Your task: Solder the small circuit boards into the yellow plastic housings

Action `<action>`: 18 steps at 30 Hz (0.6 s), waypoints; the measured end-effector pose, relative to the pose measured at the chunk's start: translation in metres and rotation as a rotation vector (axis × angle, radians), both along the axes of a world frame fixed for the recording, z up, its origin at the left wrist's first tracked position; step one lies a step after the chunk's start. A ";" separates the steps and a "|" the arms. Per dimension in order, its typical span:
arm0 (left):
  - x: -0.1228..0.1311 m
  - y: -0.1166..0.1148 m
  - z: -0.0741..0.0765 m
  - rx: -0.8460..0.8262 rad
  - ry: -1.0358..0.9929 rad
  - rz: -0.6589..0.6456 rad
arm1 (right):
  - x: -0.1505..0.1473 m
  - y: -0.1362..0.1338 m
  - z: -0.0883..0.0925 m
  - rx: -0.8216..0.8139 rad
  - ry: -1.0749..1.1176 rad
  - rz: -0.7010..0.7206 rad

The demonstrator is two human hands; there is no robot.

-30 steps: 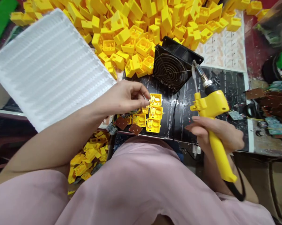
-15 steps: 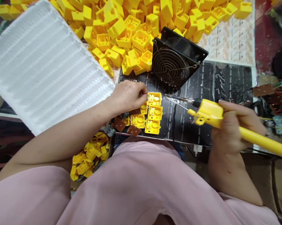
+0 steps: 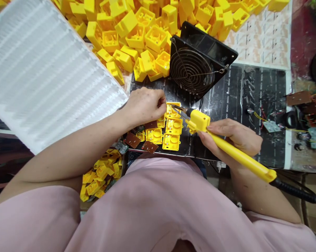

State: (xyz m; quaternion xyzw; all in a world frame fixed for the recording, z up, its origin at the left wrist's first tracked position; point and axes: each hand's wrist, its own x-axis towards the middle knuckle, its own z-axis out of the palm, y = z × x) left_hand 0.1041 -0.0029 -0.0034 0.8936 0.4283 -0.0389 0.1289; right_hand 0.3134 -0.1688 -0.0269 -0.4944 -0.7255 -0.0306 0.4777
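My right hand (image 3: 233,138) grips a yellow soldering iron (image 3: 234,152) with a thin feed tube beside its tip. That tip is over the top yellow plastic casing (image 3: 177,114), though I cannot tell whether it touches. At the casing's left edge, my left hand (image 3: 147,105) is closed in a pinch; whatever lies between its fingertips is hidden. More open casings, among them a lower one (image 3: 171,141) and a left one (image 3: 154,135), lie close together on the black bench top. Brown circuit boards (image 3: 150,147) rest by them, below my left hand.
A black fan (image 3: 192,73) with a wire grille stands just beyond the casings. Behind it is a heap of yellow housings (image 3: 155,38). A white foam sheet (image 3: 55,73) lies at left. Wired parts (image 3: 272,126) sit at right, and more yellow pieces (image 3: 100,175) lie below the bench edge.
My right hand has brought the soldering iron leftward, so its tip is now over the top casing. My left hand keeps its pinch in nearly the same place. The view has shifted slightly.
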 end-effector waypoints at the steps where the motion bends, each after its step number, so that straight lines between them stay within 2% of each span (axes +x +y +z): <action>1: -0.001 0.000 0.001 -0.001 -0.009 -0.005 | 0.000 0.000 0.001 -0.006 0.002 0.002; 6: -0.004 -0.002 0.007 -0.097 0.020 -0.079 | 0.010 -0.006 0.010 -0.018 0.045 0.041; 13: 0.002 -0.007 0.011 -0.094 0.138 -0.044 | 0.020 -0.003 0.020 -0.102 -0.037 0.177; 18: 0.001 -0.007 0.008 -0.060 0.090 -0.059 | 0.025 0.000 0.020 -0.203 -0.061 0.133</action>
